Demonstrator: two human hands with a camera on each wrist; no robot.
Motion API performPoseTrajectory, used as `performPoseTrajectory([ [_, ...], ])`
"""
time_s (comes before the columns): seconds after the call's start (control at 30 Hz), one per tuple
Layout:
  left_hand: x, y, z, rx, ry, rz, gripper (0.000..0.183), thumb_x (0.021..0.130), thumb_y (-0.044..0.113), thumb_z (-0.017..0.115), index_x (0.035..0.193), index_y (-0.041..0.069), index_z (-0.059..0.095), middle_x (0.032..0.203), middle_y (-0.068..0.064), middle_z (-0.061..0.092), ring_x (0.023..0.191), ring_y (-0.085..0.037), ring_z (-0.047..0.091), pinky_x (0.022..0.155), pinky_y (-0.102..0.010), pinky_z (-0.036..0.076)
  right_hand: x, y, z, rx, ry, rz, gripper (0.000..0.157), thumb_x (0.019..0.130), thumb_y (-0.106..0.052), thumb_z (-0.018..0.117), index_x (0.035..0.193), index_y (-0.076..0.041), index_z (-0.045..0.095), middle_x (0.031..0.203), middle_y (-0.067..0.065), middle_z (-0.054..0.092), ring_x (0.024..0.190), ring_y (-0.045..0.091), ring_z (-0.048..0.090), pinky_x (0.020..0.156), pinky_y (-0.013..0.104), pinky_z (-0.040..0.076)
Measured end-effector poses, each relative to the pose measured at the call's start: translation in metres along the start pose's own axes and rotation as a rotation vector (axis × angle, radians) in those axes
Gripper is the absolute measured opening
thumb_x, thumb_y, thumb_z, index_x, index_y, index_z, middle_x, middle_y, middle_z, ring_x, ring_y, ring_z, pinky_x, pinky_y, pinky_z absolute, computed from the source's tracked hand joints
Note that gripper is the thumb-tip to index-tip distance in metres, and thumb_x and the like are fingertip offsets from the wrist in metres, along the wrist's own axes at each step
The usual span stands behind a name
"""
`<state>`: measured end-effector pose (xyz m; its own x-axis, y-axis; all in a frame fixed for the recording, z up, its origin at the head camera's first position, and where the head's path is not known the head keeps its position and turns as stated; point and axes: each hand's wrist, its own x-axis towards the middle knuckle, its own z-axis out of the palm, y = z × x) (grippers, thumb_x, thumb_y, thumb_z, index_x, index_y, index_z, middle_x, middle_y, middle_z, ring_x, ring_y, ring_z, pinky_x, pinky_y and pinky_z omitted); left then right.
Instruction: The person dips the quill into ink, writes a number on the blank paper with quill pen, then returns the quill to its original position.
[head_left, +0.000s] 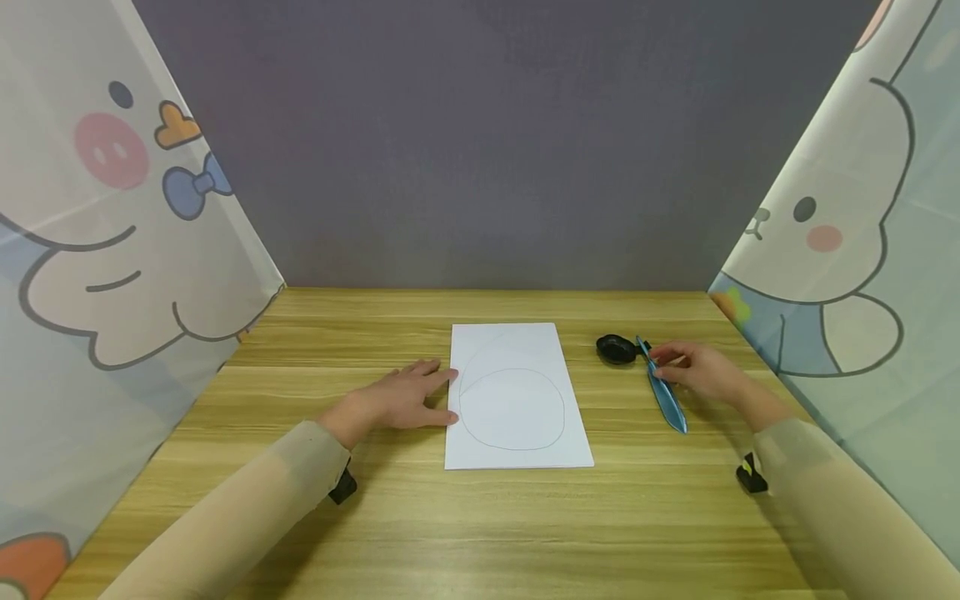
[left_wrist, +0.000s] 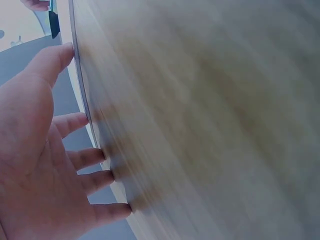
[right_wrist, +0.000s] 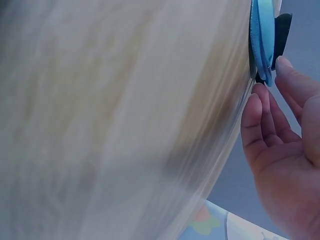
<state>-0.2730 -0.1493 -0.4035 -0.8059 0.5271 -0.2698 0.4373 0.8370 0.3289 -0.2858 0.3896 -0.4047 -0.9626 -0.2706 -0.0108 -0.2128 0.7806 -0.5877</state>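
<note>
A white sheet of paper [head_left: 517, 417] with thin curved pencil-like lines, one a closed rounded shape, lies on the table. My left hand [head_left: 408, 397] is spread flat, fingers extended; in the head view its thumb and fingertips rest on the sheet's left edge. The left wrist view shows these straight fingers [left_wrist: 85, 157] at table level. On the right, my right hand [head_left: 697, 371] holds a slim, shiny blue leaf-shaped thing [head_left: 667, 402] between thumb and fingertips. In the right wrist view, the hand [right_wrist: 287, 125] meets the lower end of the blue thing [right_wrist: 263, 35].
A black oval thing with a short stem [head_left: 617, 350] lies left of the right hand, its stem reaching the blue thing. A grey panel [head_left: 495, 150] rises behind the wood-grain table [head_left: 495, 533]. Cartoon-printed cloths [head_left: 97, 275] hang on both sides.
</note>
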Motion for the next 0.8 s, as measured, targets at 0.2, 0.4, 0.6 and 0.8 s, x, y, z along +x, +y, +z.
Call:
performPoseTrajectory([
  [0.2, 0.005, 0.003, 0.001, 0.032, 0.025, -0.026, 0.093, 0.101, 0.069, 0.063, 0.176, 0.024, 0.030, 0.183, -0.018, 0.021, 0.169, -0.048, 0.020, 0.131, -0.076, 0.020, -0.001, -0.003, 0.000, -0.002, 0.014, 0.031, 0.046, 0.112, -0.027, 0.068, 0.147, 0.002, 0.064, 0.140, 0.029, 0.067, 0.099, 0.018, 0.071, 0.074, 0.028, 0.060],
  [0.4, 0.009, 0.008, 0.001, 0.056, 0.042, -0.050, 0.094, 0.098, 0.067, 0.065, 0.175, 0.023, 0.031, 0.181, -0.017, 0.027, 0.167, -0.049, 0.026, 0.124, -0.086, 0.020, -0.003, -0.023, 0.001, -0.051, 0.091, -0.006, 0.046, 0.114, -0.031, 0.063, 0.147, 0.000, 0.064, 0.126, 0.021, 0.075, 0.097, 0.020, 0.070, 0.073, 0.031, 0.058],
  [0.6, 0.007, 0.004, 0.001, -0.003, 0.110, -0.054, 0.102, 0.103, 0.067, 0.060, 0.177, 0.012, 0.018, 0.182, -0.021, 0.022, 0.168, -0.049, 0.022, 0.126, -0.086, 0.012, -0.004, -0.063, 0.014, -0.169, 0.164, -0.122, 0.047, 0.114, -0.034, 0.062, 0.145, 0.001, 0.065, 0.134, 0.024, 0.068, 0.105, 0.035, 0.070, 0.080, 0.046, 0.061],
  [0.8, 0.001, 0.001, 0.001, 0.130, 0.291, 0.030, 0.103, 0.105, 0.073, 0.052, 0.177, 0.009, 0.017, 0.184, -0.024, 0.013, 0.170, -0.046, 0.017, 0.134, -0.071, 0.022, -0.013, -0.097, 0.048, -0.383, 0.097, -0.229, 0.074, 0.113, -0.051, 0.057, 0.170, -0.007, 0.039, 0.172, 0.028, 0.039, 0.158, 0.055, 0.034, 0.124, 0.079, 0.029],
])
